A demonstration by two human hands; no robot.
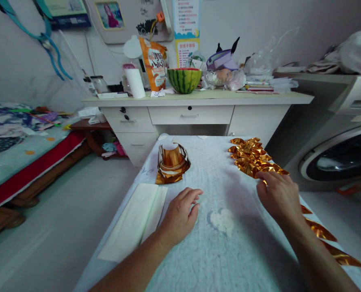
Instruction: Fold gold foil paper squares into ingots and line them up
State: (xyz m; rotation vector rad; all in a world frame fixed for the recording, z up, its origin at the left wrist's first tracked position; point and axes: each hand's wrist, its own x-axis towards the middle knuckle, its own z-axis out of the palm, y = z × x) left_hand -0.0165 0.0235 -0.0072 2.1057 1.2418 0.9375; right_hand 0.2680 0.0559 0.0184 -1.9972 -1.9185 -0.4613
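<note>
My right hand [279, 196] is over the near end of a row of folded gold foil pieces [250, 156] on the table's right side. Its fingers are curled down in a pinch on a gold foil piece, which is partly hidden under them. More pointed gold foil pieces [320, 230] lie along the right edge, partly behind my right forearm. Near the middle of the table, my left hand [180, 215] rests with loosely bent fingers apart and nothing in them. Beyond it stands a loose stack of gold foil sheets [172, 162], curled into a ring. Beside my left wrist lies a pile of pale paper sheets [131, 223].
A whitish cloth covers the table [210, 259]. Behind it, a white desk [192, 115] carries a cut watermelon [184, 80], an orange pouch [154, 65] and a paper roll [134, 83]. A bed [22, 162] stands left, a washing machine [341, 134] right.
</note>
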